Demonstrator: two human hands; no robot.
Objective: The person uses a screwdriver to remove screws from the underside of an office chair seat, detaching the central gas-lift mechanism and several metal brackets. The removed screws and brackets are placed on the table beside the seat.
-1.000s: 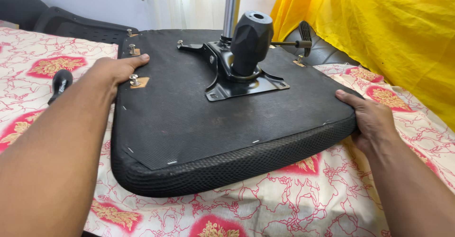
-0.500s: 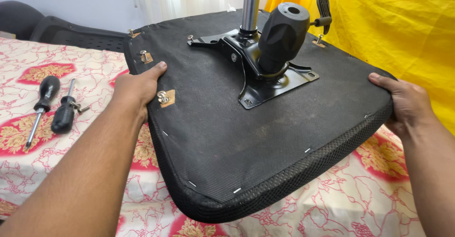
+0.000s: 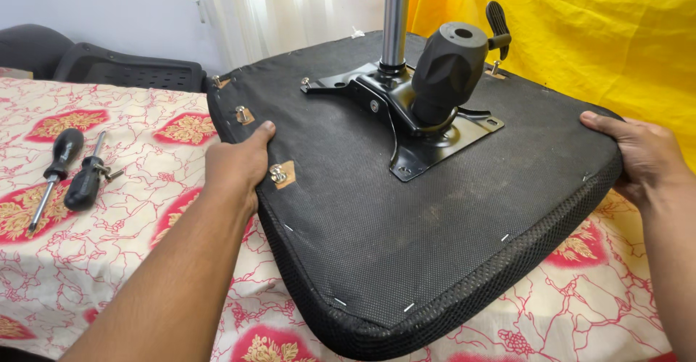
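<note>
both hands, left (image 3: 235,165) and right (image 3: 641,155), clamped on upturned black mesh chair seat (image 3: 406,217); keep grip level, clear of bolts.

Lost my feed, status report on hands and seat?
Left hand and right hand grip opposite edges of black upturned chair seat. Two black-handled screwdrivers lie left, apart.

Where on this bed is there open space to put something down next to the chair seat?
The widest free patch is the patterned sheet between the two screwdrivers and the left hand gripping the chair seat. A thinner strip lies below the right hand. The seat's middle is crowded by the metal bracket and post.
</note>
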